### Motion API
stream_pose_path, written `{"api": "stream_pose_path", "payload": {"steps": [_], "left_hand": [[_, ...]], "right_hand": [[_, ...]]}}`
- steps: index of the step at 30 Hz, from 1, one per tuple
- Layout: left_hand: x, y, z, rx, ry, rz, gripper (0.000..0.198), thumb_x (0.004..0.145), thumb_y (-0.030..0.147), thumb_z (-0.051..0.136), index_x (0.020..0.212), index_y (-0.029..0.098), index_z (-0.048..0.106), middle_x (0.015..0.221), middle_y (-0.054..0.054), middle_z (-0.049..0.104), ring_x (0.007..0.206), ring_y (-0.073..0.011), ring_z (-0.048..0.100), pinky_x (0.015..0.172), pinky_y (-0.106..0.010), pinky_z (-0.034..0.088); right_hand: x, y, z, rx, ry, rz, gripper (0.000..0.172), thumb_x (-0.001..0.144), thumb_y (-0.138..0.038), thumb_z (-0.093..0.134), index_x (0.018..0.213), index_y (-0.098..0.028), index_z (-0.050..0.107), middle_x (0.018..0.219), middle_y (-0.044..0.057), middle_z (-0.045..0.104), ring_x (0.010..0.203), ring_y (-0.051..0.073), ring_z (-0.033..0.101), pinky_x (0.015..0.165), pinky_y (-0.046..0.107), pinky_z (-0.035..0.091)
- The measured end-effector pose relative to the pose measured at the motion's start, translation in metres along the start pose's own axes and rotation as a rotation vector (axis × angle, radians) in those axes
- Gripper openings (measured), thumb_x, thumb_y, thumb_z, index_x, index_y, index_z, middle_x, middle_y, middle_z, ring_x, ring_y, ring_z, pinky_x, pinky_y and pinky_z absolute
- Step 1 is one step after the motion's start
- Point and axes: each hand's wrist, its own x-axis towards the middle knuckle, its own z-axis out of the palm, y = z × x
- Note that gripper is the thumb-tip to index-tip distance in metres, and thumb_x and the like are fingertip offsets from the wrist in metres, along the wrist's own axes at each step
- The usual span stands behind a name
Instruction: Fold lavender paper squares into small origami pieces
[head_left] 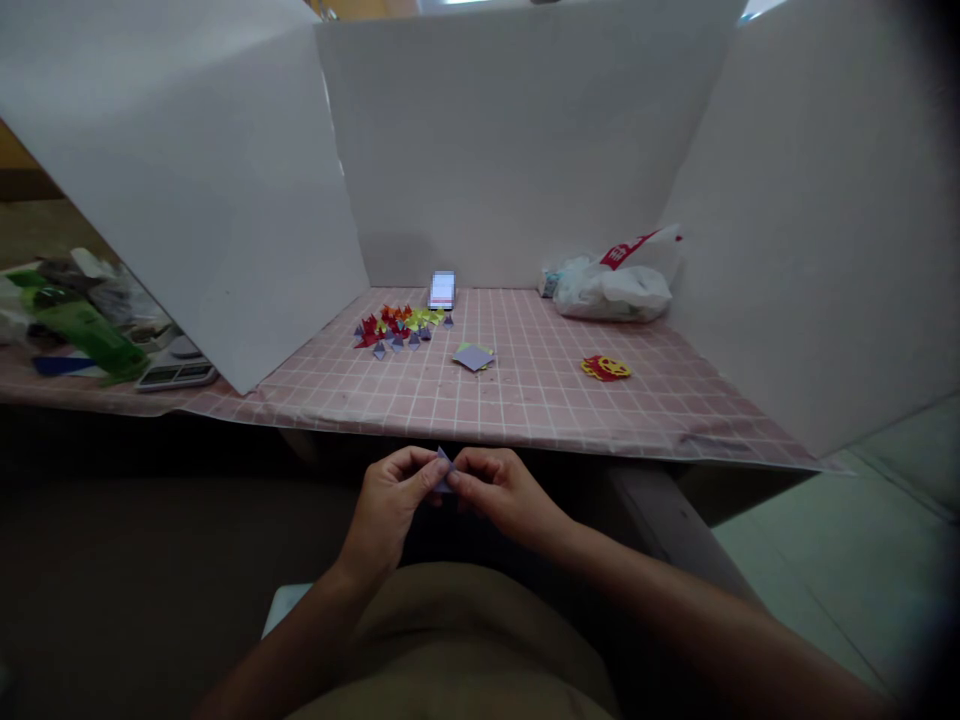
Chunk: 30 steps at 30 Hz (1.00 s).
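White boards [517,140] wall in a pink checked table [525,400] beyond the fingers. A plastic bag [615,285] lies far ahead to their right and a pile of folded paper pieces [397,325] straight ahead. With forearms angled inward over the lap, left hand [386,505] and right hand [502,495] meet, their curled fingertips pinching a small purple folded paper [444,466] between them.

Front: your way onto the worktop [525,410] is open.
Middle: gap between paper squares [473,356] and red cutout [606,368].
Sides, back: white boards [487,150] wall you in.
Back right: plastic bag [615,285].
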Motion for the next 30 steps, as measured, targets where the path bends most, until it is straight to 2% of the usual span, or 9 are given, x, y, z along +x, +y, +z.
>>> {"api": "stream_pose_path", "payload": {"steps": [6, 19, 22, 26, 30], "left_hand": [[-0.006, -0.005, 0.002, 0.022, 0.054, 0.092, 0.019, 0.081, 0.028, 0.071, 0.068, 0.015, 0.066, 0.062, 0.003, 0.059, 0.060, -0.0090, 0.049, 0.059, -0.020, 0.041], [-0.008, -0.018, 0.008, 0.024, 0.138, 0.155, 0.024, 0.087, 0.032, 0.066, 0.069, 0.017, 0.061, 0.058, 0.004, 0.055, 0.056, -0.0090, 0.047, 0.055, -0.021, 0.039], [-0.007, -0.018, 0.008, 0.067, 0.114, 0.158, 0.024, 0.086, 0.032, 0.067, 0.068, 0.017, 0.061, 0.059, 0.004, 0.056, 0.057, -0.0093, 0.048, 0.056, -0.021, 0.039], [-0.005, -0.017, 0.007, 0.000, 0.040, 0.100, 0.026, 0.089, 0.038, 0.062, 0.074, 0.017, 0.063, 0.061, 0.003, 0.057, 0.057, -0.0109, 0.050, 0.056, -0.022, 0.041], [-0.006, -0.014, 0.006, 0.017, 0.006, 0.093, 0.027, 0.090, 0.039, 0.059, 0.077, 0.016, 0.064, 0.065, 0.001, 0.059, 0.059, -0.0116, 0.052, 0.058, -0.023, 0.042]], "right_hand": [[-0.001, 0.002, 0.002, -0.004, 0.002, -0.028, 0.024, 0.086, -0.032, 0.056, 0.071, -0.015, 0.063, 0.065, 0.001, 0.059, 0.059, 0.012, 0.051, 0.055, 0.024, 0.038], [-0.002, 0.004, 0.007, 0.042, 0.006, -0.003, 0.027, 0.089, -0.034, 0.058, 0.070, -0.015, 0.061, 0.060, -0.001, 0.057, 0.051, 0.009, 0.047, 0.048, 0.021, 0.033], [-0.002, 0.004, 0.007, 0.067, 0.013, 0.011, 0.030, 0.089, -0.038, 0.058, 0.069, -0.015, 0.061, 0.059, -0.001, 0.056, 0.051, 0.009, 0.047, 0.048, 0.022, 0.034], [-0.002, 0.005, 0.006, 0.130, 0.032, 0.042, 0.030, 0.087, -0.039, 0.060, 0.068, -0.016, 0.058, 0.061, -0.001, 0.058, 0.050, 0.009, 0.048, 0.048, 0.022, 0.035], [-0.001, 0.007, 0.006, 0.139, 0.137, 0.032, 0.030, 0.087, -0.040, 0.060, 0.069, -0.016, 0.058, 0.058, -0.001, 0.058, 0.049, 0.009, 0.047, 0.048, 0.023, 0.034]]}}
